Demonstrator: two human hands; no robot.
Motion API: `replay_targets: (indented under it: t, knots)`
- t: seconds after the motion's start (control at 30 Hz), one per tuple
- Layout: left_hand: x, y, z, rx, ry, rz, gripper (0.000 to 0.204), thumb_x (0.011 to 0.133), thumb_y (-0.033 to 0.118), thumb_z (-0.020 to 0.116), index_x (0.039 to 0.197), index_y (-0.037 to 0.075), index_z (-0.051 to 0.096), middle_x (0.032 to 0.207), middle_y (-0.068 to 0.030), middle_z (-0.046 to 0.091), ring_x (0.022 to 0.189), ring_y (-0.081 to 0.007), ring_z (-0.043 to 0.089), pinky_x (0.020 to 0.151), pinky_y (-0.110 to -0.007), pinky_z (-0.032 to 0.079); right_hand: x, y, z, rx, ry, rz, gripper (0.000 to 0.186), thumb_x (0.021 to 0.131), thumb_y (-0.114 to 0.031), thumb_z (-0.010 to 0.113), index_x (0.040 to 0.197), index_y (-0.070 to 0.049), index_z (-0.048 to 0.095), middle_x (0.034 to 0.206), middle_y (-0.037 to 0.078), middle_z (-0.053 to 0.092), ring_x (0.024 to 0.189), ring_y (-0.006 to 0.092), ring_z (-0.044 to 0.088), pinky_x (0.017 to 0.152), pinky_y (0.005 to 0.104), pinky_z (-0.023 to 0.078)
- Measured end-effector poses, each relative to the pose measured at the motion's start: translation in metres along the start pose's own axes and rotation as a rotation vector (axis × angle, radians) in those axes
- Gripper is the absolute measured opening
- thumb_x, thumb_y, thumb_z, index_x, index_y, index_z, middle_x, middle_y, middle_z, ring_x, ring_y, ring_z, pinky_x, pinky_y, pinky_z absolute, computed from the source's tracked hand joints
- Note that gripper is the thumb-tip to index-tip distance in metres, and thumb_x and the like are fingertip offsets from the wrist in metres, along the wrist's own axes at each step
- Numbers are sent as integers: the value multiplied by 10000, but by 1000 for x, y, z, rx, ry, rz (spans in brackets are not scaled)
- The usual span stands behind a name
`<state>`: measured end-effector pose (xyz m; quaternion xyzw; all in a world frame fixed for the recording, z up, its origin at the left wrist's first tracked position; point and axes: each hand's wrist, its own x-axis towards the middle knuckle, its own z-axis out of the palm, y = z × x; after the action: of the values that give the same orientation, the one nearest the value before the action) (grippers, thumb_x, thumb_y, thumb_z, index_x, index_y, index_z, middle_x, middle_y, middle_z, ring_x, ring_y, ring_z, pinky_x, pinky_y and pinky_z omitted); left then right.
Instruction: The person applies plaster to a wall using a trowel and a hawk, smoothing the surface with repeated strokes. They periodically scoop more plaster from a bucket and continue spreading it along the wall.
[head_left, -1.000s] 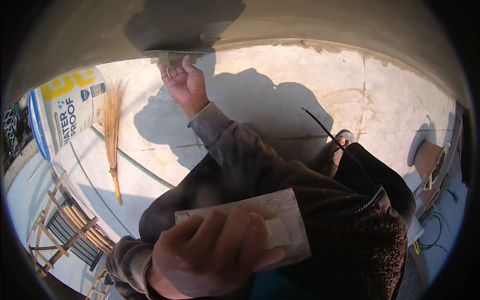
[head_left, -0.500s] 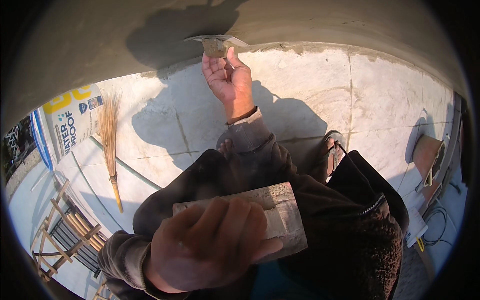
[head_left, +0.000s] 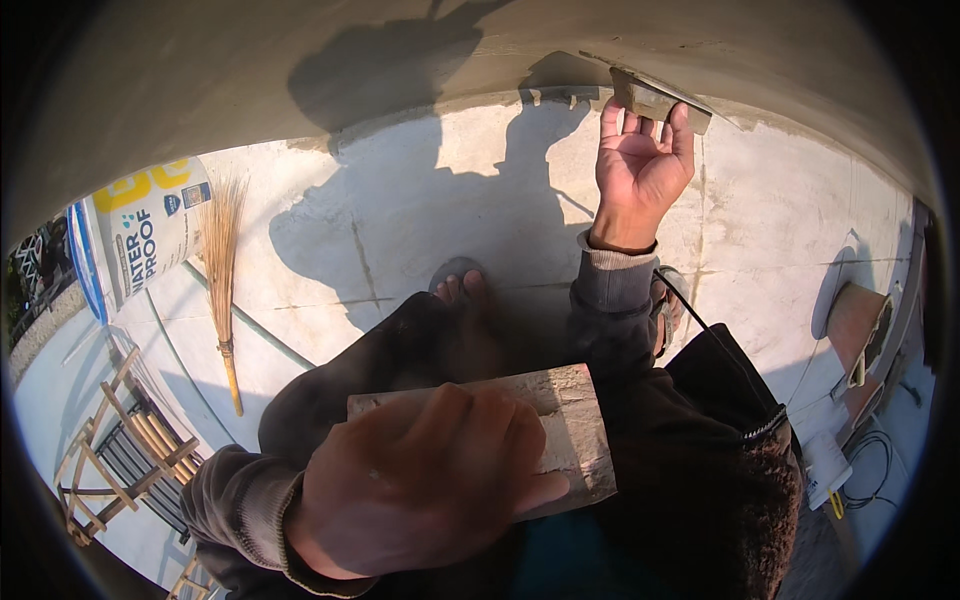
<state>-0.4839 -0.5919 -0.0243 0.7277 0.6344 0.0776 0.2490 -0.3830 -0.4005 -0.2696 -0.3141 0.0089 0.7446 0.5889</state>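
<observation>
My right hand [head_left: 643, 178] reaches out, palm up, with its fingers and thumb gripping a plastering trowel [head_left: 648, 98]. The trowel's thin blade lies against the wet grey plaster of the wall [head_left: 560, 35], close to where it meets the floor. Near my lap, my left hand [head_left: 420, 485] is closed over a flat rectangular board [head_left: 580, 435] smeared with dried plaster. Most of the board's left part is hidden under the fingers, and how it is gripped underneath does not show.
A straw broom [head_left: 222, 270] lies beside a white and yellow bag [head_left: 150, 235] on the left. Wooden frames [head_left: 120, 460] stand at lower left. My sandalled foot [head_left: 668, 305] rests on the pale tiled floor [head_left: 770, 200]. A brownish block-like object [head_left: 858, 320] and a coiled cable [head_left: 872, 465] are at right.
My right hand has slid the trowel rightward along the base of the wall, and the trowel has tilted. The left hand holds the board in nearly the same place.
</observation>
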Motion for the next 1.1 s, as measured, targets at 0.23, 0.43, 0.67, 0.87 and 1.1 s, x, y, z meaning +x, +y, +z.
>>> replay_targets:
  t: [0.23,0.43,0.67,0.87,1.1]
  knots:
    - [-6,7,-4,57,-120,0,394,865,458,748,844,69,687,810,-58,670,717,-182,668,597,-282,525,93,-65,-57,-781,-185,-908,371,925,27,682,1257,20,517,1198,127,615,1101,197,616,938,339,546]
    - [-11,4,-8,64,-137,23,461,883,487,724,845,30,672,781,-73,655,680,-197,663,579,-288,525,121,-53,-57,-947,-298,-958,406,890,112,679,1269,45,550,1178,150,650,1043,205,667,910,341,600]
    - [-27,-3,-5,34,-65,35,482,880,481,728,847,4,673,755,-80,645,650,-206,661,555,-294,530,46,62,-57,-870,-270,-694,419,883,19,750,1262,35,571,1199,152,642,1082,232,664,935,365,577]
    - [-41,-10,-7,21,-26,19,477,874,473,738,850,0,673,751,-82,645,630,-208,647,540,-289,518,-7,138,-54,-872,-279,-549,391,886,-73,789,1235,11,633,1187,133,636,1111,252,655,967,378,529]
    - [-50,-15,-7,-18,-6,-34,465,869,474,743,849,16,666,739,-75,637,599,-204,620,522,-297,497,-69,233,-56,-864,-440,-338,417,866,-15,762,1250,7,600,1183,123,652,1076,231,659,945,331,524]
